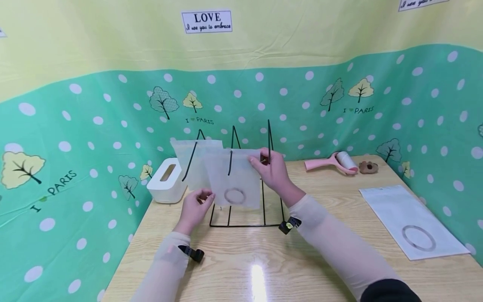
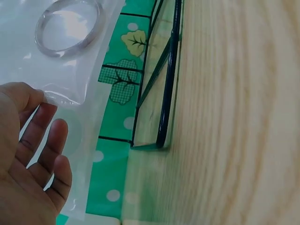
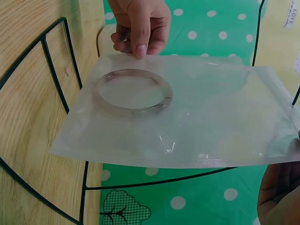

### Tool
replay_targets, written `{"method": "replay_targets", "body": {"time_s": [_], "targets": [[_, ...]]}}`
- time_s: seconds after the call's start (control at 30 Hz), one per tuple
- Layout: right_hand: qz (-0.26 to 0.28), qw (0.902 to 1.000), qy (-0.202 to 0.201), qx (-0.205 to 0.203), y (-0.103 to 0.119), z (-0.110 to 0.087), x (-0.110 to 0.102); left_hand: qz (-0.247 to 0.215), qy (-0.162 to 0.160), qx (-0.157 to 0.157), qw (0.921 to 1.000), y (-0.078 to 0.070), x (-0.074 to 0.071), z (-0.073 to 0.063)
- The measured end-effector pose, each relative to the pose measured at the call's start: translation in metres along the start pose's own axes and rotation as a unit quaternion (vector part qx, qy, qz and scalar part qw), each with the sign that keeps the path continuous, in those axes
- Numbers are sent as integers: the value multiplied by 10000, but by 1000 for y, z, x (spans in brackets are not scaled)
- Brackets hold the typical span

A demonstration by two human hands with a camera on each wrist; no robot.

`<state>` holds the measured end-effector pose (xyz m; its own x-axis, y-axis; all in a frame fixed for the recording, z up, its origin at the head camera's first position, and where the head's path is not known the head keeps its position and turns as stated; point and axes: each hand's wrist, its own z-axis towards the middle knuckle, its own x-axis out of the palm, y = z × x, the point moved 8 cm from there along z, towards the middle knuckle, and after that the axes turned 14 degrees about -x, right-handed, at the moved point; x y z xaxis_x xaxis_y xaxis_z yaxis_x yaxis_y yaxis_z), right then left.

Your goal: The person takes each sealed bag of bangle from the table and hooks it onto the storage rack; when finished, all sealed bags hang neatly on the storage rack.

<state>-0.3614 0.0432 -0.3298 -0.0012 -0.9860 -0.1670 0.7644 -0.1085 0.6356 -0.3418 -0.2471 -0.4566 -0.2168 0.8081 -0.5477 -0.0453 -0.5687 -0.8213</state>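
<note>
A translucent plastic bag (image 1: 219, 176) hangs upright within a black wire rack (image 1: 245, 226), one of the rack's prongs crossing its front. Near the bag's bottom lies a pale bangle (image 3: 168, 96), seen through the plastic. My left hand (image 1: 194, 207) pinches the bag's lower left edge between thumb and index finger, other fingers loosely bent. At the upper right corner, my right hand (image 1: 274, 167) grips the bag, thumb in front. That hand shows only partly in the right wrist view. A second translucent bag (image 1: 183, 153) stands behind on the left, partly covered by the first.
To the left stands a white tissue box (image 1: 167, 195). At the back right lie a pink lint roller (image 1: 320, 163) and a small brown object (image 1: 368, 167). Another bag (image 1: 392, 209) with a bangle (image 1: 405, 239) lies flat on the wooden table (image 1: 226, 272). A patterned cloth (image 1: 124, 113) surrounds the table.
</note>
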Motion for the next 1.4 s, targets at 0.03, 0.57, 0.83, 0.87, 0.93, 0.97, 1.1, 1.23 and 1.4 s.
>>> {"method": "replay_targets", "body": {"time_s": [0.03, 0.57, 0.83, 0.87, 0.93, 0.97, 1.1, 1.23, 1.4], "targets": [[10, 10000, -11, 63, -2, 1, 0, 10, -25, -13, 10000, 0, 0, 1], [-261, 9983, -324, 408, -26, 17, -3, -143, -239, -303, 9992, -6, 7, 16], [-312, 9971, -329, 610, -32, 20, -3, -237, -464, -483, 9975, -8, 6, 19], [-302, 9970, -332, 631, -32, 20, -4, -258, -484, -481, 9973, -9, 7, 19], [-293, 9969, -336, 641, -32, 20, -4, -310, -508, -467, 9971, -9, 7, 20], [-299, 9969, -341, 636, -32, 20, -4, -332, -517, -462, 9970, -9, 7, 20], [-276, 9970, -333, 649, -33, 20, -6, -352, -526, -496, 9968, -7, 8, 22], [-92, 9971, -302, 692, -35, 20, -6, -331, -501, -538, 9967, -7, 9, 23], [54, 9970, -284, 716, -37, 19, -9, -369, -494, -529, 9967, -7, 10, 22]]}}
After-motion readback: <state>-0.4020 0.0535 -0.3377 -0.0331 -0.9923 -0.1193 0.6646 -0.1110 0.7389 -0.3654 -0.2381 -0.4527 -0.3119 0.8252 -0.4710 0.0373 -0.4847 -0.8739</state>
